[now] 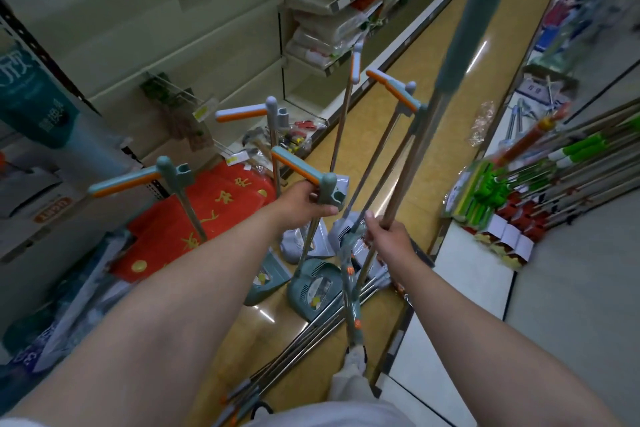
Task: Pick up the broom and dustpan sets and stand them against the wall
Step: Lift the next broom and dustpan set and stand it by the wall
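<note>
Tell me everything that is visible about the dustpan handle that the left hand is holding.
The dustpan handle is a teal plastic bar with an orange strip along its top, joined at a right angle to a teal socket with a clip. A thin metal-looking pole runs down from the socket to a teal dustpan standing on the yellow floor. The set stands nearly upright. The left hand is closed around it just under the bar, at the socket. Similar handles stand around it, apart from it.

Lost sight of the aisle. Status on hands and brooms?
Left hand gripping a dustpan handle. Right hand holding a broom pole. More poles lying on floor by the feet.
</note>
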The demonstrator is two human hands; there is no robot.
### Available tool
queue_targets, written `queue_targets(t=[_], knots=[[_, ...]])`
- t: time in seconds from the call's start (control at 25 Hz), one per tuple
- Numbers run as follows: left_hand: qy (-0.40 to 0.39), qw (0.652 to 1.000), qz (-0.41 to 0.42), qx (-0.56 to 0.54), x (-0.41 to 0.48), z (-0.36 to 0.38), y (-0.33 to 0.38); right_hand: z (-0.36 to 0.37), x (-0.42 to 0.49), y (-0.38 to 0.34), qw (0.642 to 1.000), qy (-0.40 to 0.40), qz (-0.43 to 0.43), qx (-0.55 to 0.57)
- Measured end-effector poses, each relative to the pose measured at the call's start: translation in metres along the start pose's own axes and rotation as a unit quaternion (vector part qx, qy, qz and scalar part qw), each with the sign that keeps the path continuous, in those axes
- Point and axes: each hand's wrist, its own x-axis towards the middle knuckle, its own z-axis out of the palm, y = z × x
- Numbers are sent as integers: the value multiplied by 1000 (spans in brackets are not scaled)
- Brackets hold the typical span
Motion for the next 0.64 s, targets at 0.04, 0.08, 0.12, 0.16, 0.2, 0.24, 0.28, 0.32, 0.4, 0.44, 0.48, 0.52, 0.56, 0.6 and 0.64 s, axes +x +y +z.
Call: queue_targets(t=[0.04, 0.08, 0.12, 0.16, 0.2, 0.24, 0.28, 0.32, 0.4, 0.44, 0.48, 0.52, 0.56, 0.6, 0.64], knots=[[-9, 1000, 11, 7, -2, -4, 4, 0, 1, 0, 1000, 8, 7, 9], [-13, 999, 23, 18, -6, -10, 8, 1, 1, 2, 1000, 14, 17, 14], [-17, 999, 34, 26, -9, -15, 10, 2, 2, 5, 999, 20, 28, 14], [-22, 998, 44, 30, -12, -20, 12, 4, 3, 9, 999, 24, 39, 14], [-23, 998, 51, 34, -16, -25, 16, 6, 2, 13, 998, 26, 48, 15], [-25, 997, 59, 35, -22, -28, 21, 9, -1, 16, 998, 24, 53, 20], [-16, 997, 71, 33, -27, -32, 28, 12, -3, 17, 998, 21, 54, 31], [-7, 996, 91, 26, -32, -35, 36, 15, -5, 16, 998, 19, 51, 42], [28, 990, 135, -2, -42, -41, 54, 20, -9, 10, 998, 24, 30, 50], [47, 988, 149, -22, -48, -43, 64, 23, -11, 5, 999, 29, 14, 42], [59, 985, 155, -38, -53, -45, 72, 25, -13, -1, 999, 32, -1, 29], [67, 984, 160, -42, -61, -48, 80, 27, -15, -8, 999, 30, -14, 16], [73, 982, 169, -34, -68, -50, 86, 29, -16, -15, 999, 23, -30, 8], [69, 981, 178, -24, -74, -53, 88, 31, -19, -22, 999, 12, -48, 3], [62, 980, 186, -18, -80, -55, 90, 33, -22, -31, 998, 1, -66, 2]])
